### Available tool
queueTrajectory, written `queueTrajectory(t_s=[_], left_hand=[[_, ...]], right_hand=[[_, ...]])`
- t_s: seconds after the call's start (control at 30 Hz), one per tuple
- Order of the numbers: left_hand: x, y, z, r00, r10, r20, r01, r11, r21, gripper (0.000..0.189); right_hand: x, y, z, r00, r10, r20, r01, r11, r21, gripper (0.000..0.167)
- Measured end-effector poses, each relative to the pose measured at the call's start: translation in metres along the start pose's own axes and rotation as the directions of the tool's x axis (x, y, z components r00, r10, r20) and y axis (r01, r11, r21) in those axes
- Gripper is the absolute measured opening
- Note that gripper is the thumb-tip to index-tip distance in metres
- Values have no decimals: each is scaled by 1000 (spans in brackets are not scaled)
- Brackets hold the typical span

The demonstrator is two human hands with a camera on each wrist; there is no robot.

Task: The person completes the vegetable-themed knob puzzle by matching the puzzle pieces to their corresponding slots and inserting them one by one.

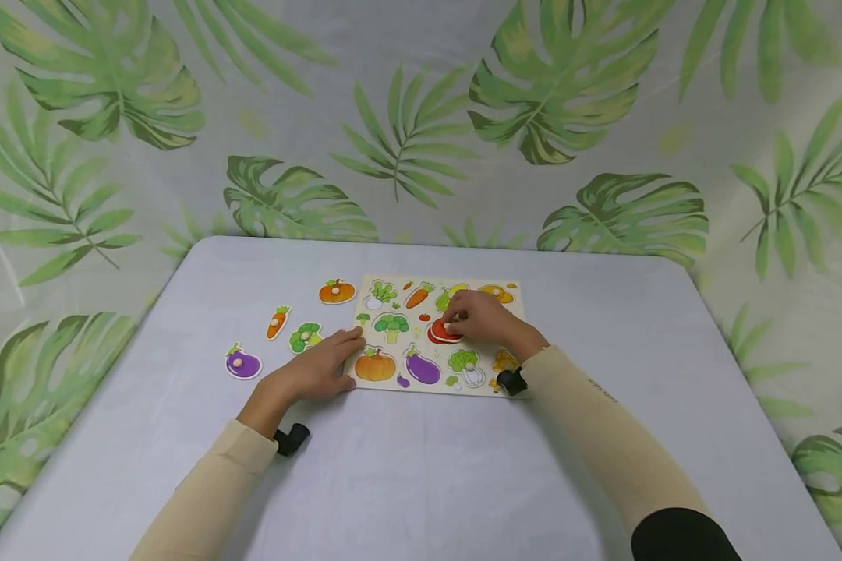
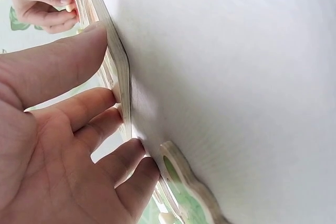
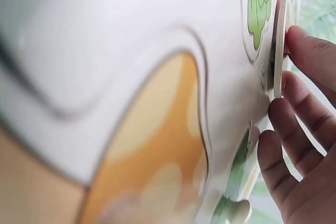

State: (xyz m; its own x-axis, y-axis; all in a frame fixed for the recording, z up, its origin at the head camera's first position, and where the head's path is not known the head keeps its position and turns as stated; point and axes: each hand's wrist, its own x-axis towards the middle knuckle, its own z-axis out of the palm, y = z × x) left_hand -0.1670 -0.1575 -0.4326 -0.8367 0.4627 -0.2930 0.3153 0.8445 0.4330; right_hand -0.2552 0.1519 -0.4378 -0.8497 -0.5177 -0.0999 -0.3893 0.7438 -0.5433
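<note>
My left hand [image 1: 316, 368] rests at the left edge of a wooden vegetable puzzle board [image 1: 379, 386]. In the left wrist view its thumb lies over the board's rim and the extended fingers [image 2: 94, 106] touch the side. Over the middle right of the board, my right hand [image 1: 487, 318] pinches a red tomato puzzle piece [image 1: 436, 331] by its small knob. Seen edge-on in the right wrist view, the tomato piece [image 3: 280, 40] stands tilted close to the board. A broccoli piece [image 1: 305, 337] lies on the table just beyond my left hand.
Left of the board, a pumpkin piece [image 1: 337, 292], a carrot piece [image 1: 277, 322] and an eggplant piece [image 1: 242, 363] lie loose on the white tabletop [image 1: 421, 467]. The board carries several vegetable pictures. Behind the table hangs a leaf-patterned cloth [image 1: 421, 210].
</note>
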Motion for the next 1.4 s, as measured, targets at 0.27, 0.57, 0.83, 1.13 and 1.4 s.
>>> queueTrajectory(t_s=[0.27,0.57,0.83,1.13,1.4], left_hand=[[0,0,1,1000,6,-6,-6,1000,-8,70],[0,-1,1,1000,8,-3,-8,1000,1,70],[1,0,0,1000,2,1,-2,1000,12,71],[2,0,0,1000,-1,3,1,1000,5,71],[3,-1,0,1000,3,7,-3,1000,8,71]], right_hand=[[2,-3,5,1000,16,21,-17,1000,22,11],[2,-4,7,1000,12,22,-13,1000,25,12],[4,-6,8,997,71,35,-73,996,43,11],[4,-6,8,996,77,36,-79,995,63,11],[4,-5,7,996,73,52,-77,995,66,12]])
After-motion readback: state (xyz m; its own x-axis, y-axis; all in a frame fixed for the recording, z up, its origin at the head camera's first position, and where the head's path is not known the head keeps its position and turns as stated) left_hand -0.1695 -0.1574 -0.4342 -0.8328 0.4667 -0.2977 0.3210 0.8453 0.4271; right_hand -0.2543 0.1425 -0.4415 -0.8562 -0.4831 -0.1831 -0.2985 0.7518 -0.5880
